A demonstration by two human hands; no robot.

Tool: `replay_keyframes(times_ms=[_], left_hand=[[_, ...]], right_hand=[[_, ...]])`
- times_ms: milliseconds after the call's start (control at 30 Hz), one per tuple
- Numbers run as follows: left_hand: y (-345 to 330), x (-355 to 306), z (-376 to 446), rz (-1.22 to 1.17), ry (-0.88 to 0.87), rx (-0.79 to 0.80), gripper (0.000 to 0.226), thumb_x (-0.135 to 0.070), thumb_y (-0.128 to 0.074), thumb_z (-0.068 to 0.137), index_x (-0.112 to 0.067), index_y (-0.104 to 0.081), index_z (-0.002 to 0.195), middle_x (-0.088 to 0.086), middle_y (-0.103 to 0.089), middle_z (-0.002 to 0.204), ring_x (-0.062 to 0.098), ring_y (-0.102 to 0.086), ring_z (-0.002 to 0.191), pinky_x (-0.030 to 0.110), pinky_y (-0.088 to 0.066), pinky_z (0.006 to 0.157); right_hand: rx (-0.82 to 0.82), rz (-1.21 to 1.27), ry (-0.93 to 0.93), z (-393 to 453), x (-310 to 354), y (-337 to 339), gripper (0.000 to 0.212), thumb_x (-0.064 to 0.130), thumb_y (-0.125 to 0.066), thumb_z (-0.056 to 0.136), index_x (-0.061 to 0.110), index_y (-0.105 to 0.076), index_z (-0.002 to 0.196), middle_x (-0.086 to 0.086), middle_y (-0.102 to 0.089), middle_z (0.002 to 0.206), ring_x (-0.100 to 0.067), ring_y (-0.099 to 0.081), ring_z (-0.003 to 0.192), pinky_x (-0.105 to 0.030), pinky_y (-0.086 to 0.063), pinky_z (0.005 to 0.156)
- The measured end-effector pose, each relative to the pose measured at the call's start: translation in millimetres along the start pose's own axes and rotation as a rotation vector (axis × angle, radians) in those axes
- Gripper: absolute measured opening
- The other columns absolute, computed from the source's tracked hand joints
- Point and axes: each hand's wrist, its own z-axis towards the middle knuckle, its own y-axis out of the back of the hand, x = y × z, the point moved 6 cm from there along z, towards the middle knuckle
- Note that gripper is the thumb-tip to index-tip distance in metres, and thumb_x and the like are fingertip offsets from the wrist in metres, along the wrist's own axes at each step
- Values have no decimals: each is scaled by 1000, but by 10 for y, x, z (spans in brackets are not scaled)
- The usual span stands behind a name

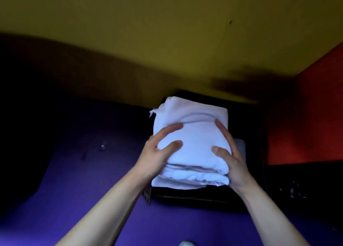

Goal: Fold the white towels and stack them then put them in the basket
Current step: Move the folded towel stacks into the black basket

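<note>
So my left hand and right hand clamp the towel stack from both sides, thumbs on top, keeping the folds together over the dark basket, probably for lowering in.

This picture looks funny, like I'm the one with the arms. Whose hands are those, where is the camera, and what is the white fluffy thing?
The camera sits on a person's head and looks down, so you see their own arms. The left hand and the right hand grip a stack of folded white towels, one hand on each side. Under the stack is a dark basket, standing on a purple surface. Behind it is a yellow wall, with a red wall to the right. It is too dark to tell whether the towels already rest in the basket.
</note>
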Motion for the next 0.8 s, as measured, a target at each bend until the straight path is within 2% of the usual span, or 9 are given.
replay_keyframes(times_ms=[100, 233, 300, 367, 467, 567, 667, 733, 800], left_hand=[[-315, 372, 350, 89, -18, 33, 41, -38, -67, 83, -54, -64, 121, -26, -59, 134, 5, -43, 135, 35, -35, 117], [-429, 769, 596, 167, -41, 22, 45, -47, -64, 77, -59, -61, 120, -16, -58, 136, 6, -48, 131, 35, -40, 113], [-439, 845, 642, 198, -82, 16, 45, -47, -63, 79, -57, -60, 122, -17, -59, 135, 6, -50, 129, 34, -40, 113], [-415, 899, 603, 202, -135, -1, 41, -41, -63, 83, -52, -62, 123, -26, -60, 132, 5, -49, 130, 33, -40, 113], [-386, 1035, 442, 205, -161, -25, 42, -40, -64, 83, -50, -63, 124, -25, -61, 131, 2, -49, 130, 30, -41, 110], [-431, 1186, 450, 168, -130, -33, 40, -40, -64, 83, -49, -63, 122, -26, -60, 130, 0, -52, 126, 31, -42, 109], [-482, 1163, 479, 139, -151, -36, 35, -31, -67, 87, -45, -66, 120, -28, -62, 127, -10, -53, 120, 22, -42, 100], [-459, 1162, 430, 136, -158, -41, 35, -34, -68, 85, -45, -66, 118, -31, -63, 125, -13, -54, 117, 16, -40, 94], [-418, 1155, 362, 154, -161, -56, 39, -41, -65, 80, -48, -66, 118, -32, -62, 124, -12, -54, 118, 15, -41, 94]], right_hand=[[-83, 104, -26, 121, -493, 310, 64, 3, -58, 89, 39, -53, 142, 3, -63, 137, -22, -58, 128, -31, -53, 97], [-66, 122, 8, 322, -895, 411, 66, 12, -62, 82, 40, -54, 141, 3, -62, 139, -19, -59, 128, -37, -48, 103], [-88, 87, 62, 387, -956, 456, 65, 7, -62, 86, 36, -52, 143, 9, -61, 139, -12, -57, 129, -27, -48, 99], [-76, 47, 104, 381, -1008, 462, 64, 6, -60, 88, 33, -48, 146, 13, -57, 143, -4, -54, 130, -17, -48, 97], [-23, 13, 122, 294, -1139, 446, 70, 9, -67, 85, 33, -47, 147, 9, -55, 145, -9, -52, 133, -26, -45, 106], [0, 23, 81, 344, -1220, 485, 67, 0, -61, 87, 31, -49, 145, 10, -62, 137, -13, -58, 128, -26, -51, 98], [-13, -17, 95, 375, -1143, 526, 66, -1, -60, 89, 31, -49, 145, 17, -62, 135, -10, -57, 127, -24, -51, 97], [-6, -13, 82, 311, -1131, 505, 66, 2, -61, 87, 32, -49, 145, 13, -63, 136, -11, -58, 127, -26, -51, 100], [-4, 16, 51, 266, -1138, 454, 64, 0, -59, 89, 32, -51, 144, 7, -66, 132, -13, -63, 121, -26, -54, 94]])
